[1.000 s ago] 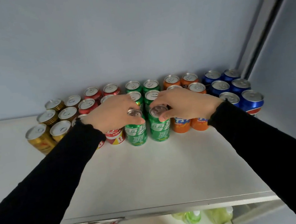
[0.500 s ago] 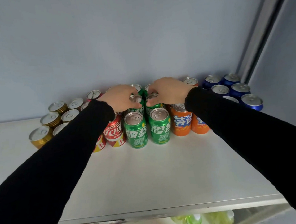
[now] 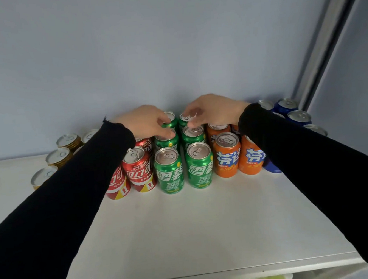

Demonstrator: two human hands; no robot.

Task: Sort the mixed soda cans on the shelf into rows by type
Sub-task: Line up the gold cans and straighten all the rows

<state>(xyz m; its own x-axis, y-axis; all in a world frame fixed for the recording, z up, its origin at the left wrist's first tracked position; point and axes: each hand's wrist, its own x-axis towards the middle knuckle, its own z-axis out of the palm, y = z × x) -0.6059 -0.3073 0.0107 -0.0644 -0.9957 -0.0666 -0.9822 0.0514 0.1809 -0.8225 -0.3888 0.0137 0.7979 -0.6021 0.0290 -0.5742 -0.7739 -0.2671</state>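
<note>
Both hands reach to the back of the green cans [image 3: 169,170] on the shelf [image 3: 187,229]. The left hand [image 3: 142,121] and right hand [image 3: 211,110] each pinch a back can's top, likely to straighten the green rows.

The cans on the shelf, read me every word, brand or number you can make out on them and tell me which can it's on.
"FIFA WORLD CUP": small print on the front red can, above its large white Chinese script "可口可".
"雪碧": on both front green cans.
"芬达", partly cut off: on the front orange cans.
Small print under these logos: too small to read.
Gold cans and blue cans: no readable text showing.
</note>
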